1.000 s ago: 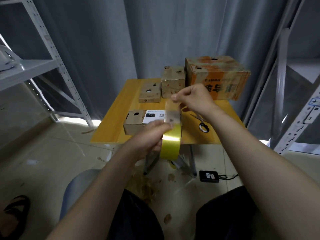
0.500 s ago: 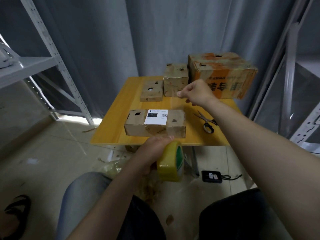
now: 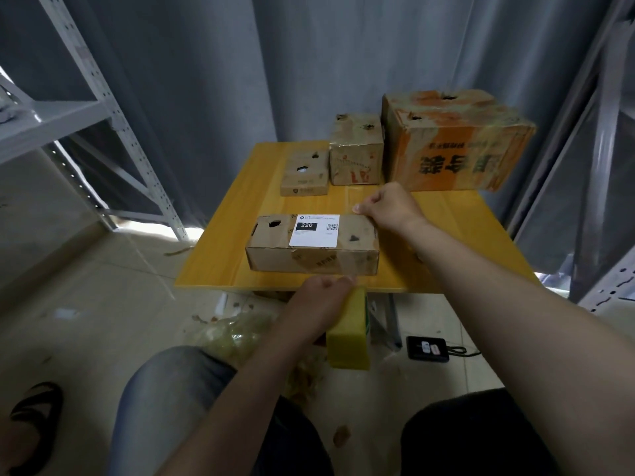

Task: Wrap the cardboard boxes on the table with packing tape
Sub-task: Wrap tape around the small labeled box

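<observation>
A long cardboard box [image 3: 312, 255] with a white "220" label lies near the front edge of the yellow table [image 3: 233, 249]. My left hand [image 3: 319, 300] grips a yellow roll of packing tape [image 3: 348, 333] below and in front of the table edge. My right hand [image 3: 388, 206] hovers at the box's far right corner, fingers curled, pinching the end of a clear tape strip that runs over the box toward the roll. The strip itself is barely visible.
Three more boxes stand at the table's back: a flat one [image 3: 304, 173], a cube [image 3: 357, 149] and a large orange one [image 3: 453, 139]. Metal shelving [image 3: 113, 108] stands left and right. A black device [image 3: 427, 348] and scraps lie on the floor.
My left hand lowered the roll from above the box to below the table's front edge. My right hand came down to the box's far right corner, and my right forearm now hides the scissors.
</observation>
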